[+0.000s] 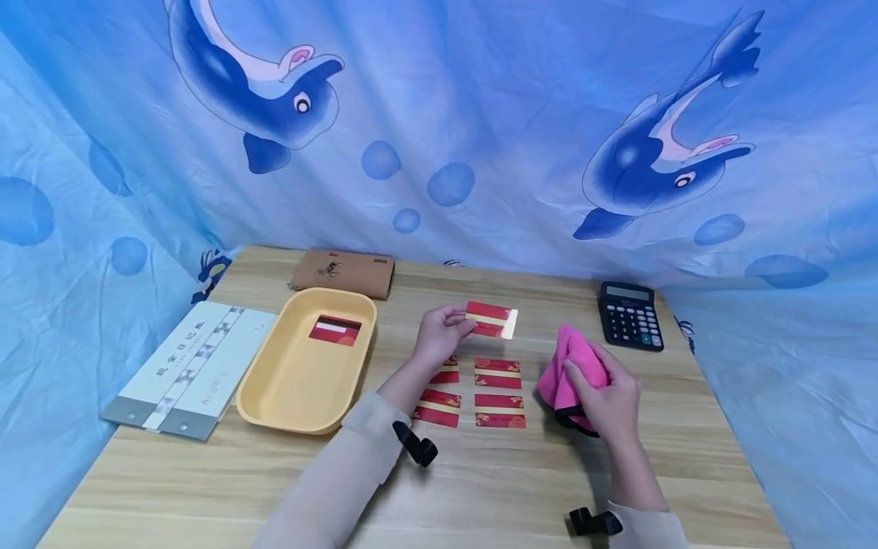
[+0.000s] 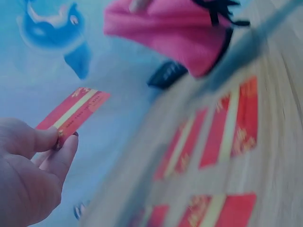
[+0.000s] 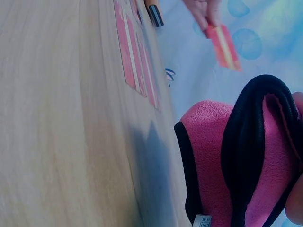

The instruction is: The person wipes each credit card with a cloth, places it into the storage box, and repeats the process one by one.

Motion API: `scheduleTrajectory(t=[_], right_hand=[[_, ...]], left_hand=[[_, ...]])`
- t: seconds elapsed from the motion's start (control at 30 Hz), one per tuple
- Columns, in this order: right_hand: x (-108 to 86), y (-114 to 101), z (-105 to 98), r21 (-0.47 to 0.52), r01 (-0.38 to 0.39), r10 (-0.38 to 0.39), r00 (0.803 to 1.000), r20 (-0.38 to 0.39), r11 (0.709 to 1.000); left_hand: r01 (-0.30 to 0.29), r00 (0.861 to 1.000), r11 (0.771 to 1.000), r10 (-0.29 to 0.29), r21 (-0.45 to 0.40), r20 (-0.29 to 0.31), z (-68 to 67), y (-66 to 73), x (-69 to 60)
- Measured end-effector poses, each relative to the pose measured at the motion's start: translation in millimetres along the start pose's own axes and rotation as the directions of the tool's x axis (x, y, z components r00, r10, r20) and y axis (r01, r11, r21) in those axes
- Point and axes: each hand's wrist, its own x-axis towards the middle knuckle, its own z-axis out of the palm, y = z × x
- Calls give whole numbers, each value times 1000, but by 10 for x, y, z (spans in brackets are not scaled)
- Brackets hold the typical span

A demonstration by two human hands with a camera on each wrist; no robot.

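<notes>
Between thumb and fingers my left hand (image 1: 441, 333) pinches a red and gold card (image 1: 491, 319), raised over the table; light glints off its right end in the head view. My right hand (image 1: 613, 398) grips a bunched pink cloth (image 1: 573, 375) with black edging, to the right of the card and apart from it. Several similar cards lie flat in rows below, among them an upper right card (image 1: 498, 374) and a lower right card (image 1: 500, 410). My left forearm partly covers the left-hand cards (image 1: 439, 407). The right wrist view shows the cloth (image 3: 208, 156) folded, a small white tag at its bottom.
To the left stands a yellow tray (image 1: 302, 381) with a red card (image 1: 334, 330) inside. Beyond it lies a brown wallet (image 1: 346, 273); a grey-white folder (image 1: 195, 366) is at the far left. A black calculator (image 1: 630, 316) sits at the back right. A blue dolphin curtain (image 1: 480, 114) encloses the table.
</notes>
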Motion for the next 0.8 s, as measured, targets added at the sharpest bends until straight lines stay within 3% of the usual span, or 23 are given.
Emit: scheduleTrajectory(t=[0.2, 0.33, 0.57, 0.8], right_hand=[[-9, -57, -5, 25, 16, -16, 1000, -8, 1000], [-30, -78, 7, 38, 13, -12, 1000, -13, 999], [-40, -135, 44, 59, 38, -36, 999, -38, 998], [-44, -390, 85, 117, 82, -73, 994, -80, 990]], left_hand=[[23, 1000, 996, -22, -86, 17, 3, 256, -215], [4, 1000, 992, -2, -127, 17, -48, 361, -347], [-46, 999, 979, 40, -200, -34, -158, 455, -467], [-46, 998, 975, 38, -218, -43, -187, 459, -545]])
